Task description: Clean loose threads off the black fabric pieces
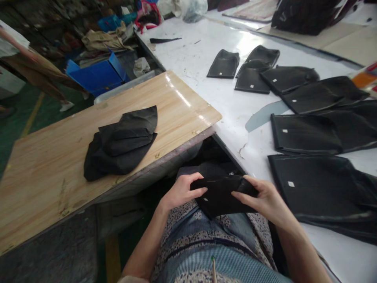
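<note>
Running sideways, black cloth [220, 198] spans left hand [184, 192] to right hand [265, 196].

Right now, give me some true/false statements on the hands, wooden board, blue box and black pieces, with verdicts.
1. The left hand and right hand both grip one black piece. True.
2. The held black piece lies flat on the white table. False: it is held up above the person's lap.
3. A dark bundle lies on the wooden board. True.
4. The blue box stands on the wooden board. False: it is off the board, beyond its far edge.
5. Several black pieces on the white table bear small white marks. True.
</note>
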Motion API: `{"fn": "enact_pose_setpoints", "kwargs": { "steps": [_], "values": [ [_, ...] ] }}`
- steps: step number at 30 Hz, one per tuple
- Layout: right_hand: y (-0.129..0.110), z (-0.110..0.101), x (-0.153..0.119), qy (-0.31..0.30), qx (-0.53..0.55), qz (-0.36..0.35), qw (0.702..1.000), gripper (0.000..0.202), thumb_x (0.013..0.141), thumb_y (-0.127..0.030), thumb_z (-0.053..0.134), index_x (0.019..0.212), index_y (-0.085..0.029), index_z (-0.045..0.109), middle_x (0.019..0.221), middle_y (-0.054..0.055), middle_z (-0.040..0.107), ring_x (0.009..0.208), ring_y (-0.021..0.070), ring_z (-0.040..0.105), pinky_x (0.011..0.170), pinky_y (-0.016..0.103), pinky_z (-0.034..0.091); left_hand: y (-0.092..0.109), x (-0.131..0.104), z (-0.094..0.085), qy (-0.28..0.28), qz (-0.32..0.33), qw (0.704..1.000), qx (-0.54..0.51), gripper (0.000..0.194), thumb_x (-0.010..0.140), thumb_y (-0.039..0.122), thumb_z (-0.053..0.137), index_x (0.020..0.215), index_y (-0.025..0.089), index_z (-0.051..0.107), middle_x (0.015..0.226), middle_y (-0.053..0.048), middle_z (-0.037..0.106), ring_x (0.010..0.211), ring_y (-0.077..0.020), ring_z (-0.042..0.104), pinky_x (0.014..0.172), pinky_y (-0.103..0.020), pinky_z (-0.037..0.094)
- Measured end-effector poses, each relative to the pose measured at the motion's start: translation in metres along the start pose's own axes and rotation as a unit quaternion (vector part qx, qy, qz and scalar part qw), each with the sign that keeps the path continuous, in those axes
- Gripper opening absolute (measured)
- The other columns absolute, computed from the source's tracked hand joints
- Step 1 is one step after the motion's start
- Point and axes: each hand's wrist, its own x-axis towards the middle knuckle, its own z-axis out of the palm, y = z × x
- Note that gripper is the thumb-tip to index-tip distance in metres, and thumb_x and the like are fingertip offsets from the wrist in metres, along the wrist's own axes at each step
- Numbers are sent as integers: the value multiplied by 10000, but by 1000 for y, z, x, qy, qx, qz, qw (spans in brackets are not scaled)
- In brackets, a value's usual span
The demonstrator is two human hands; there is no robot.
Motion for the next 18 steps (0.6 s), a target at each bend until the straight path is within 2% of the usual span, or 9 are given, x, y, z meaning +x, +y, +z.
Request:
{"fn": "enact_pose_setpoints", "kwargs": {
  "steps": [5, 9, 11, 14, 16, 18],
  "values": [
    [9, -28, -9, 63, 15, -3, 998, 248, 792, -411, 787, 828, -177, 714, 640, 1, 619, 570, 158, 543, 496, 237, 442, -36, -22, -28, -5, -68, 997, 46, 236, 845, 348, 693, 977, 158, 739, 936, -18, 741, 867, -232, 653, 785, -282, 493],
    [18, -31, -7, 110, -6, -19, 994, 216, 771, -386, 806, 808, -192, 720, 638, 0, 621, 573, 166, 544, 506, 250, 456, -40, -30, -31, -28, -96, 994, -34, 306, 872, 408, 650, 977, 138, 747, 918, -39, 742, 886, -256, 656, 825, -330, 520],
    [20, -24, -2, 123, -8, -28, 992, 214, 768, -391, 805, 800, -199, 716, 656, 7, 626, 597, 179, 547, 531, 269, 467, -34, -28, -26, -19, -87, 992, -94, 299, 877, 408, 653, 981, 140, 733, 927, -47, 729, 878, -241, 646, 827, -332, 517],
    [21, -9, 4, 131, 2, -37, 991, 222, 763, -410, 800, 773, -208, 706, 667, 14, 626, 603, 189, 539, 528, 285, 463, -21, -20, -6, 12, -84, 977, -195, 252, 853, 396, 706, 832, 147, 669, 771, -16, 656, 682, -144, 574, 640, -234, 458],
    [23, -1, 6, 132, 22, -25, 991, 227, 749, -423, 801, 790, -218, 715, 677, 12, 641, 594, 191, 544, 511, 285, 467, -12, -13, 14, 27, -91, 954, -286, 289, 819, 397, 757, 792, 151, 609, 687, 17, 587, 578, -88, 500, 549, -186, 377],
    [30, 1, 7, 135, 48, -8, 990, 266, 704, -440, 824, 841, -229, 739, 709, 17, 682, 602, 208, 580, 503, 291, 498, -4, -5, 34, 59, -99, 917, -382, 340, 764, 406, 815, 804, 158, 586, 689, 23, 582, 562, -72, 500, 553, -177, 388]
  ]
}}
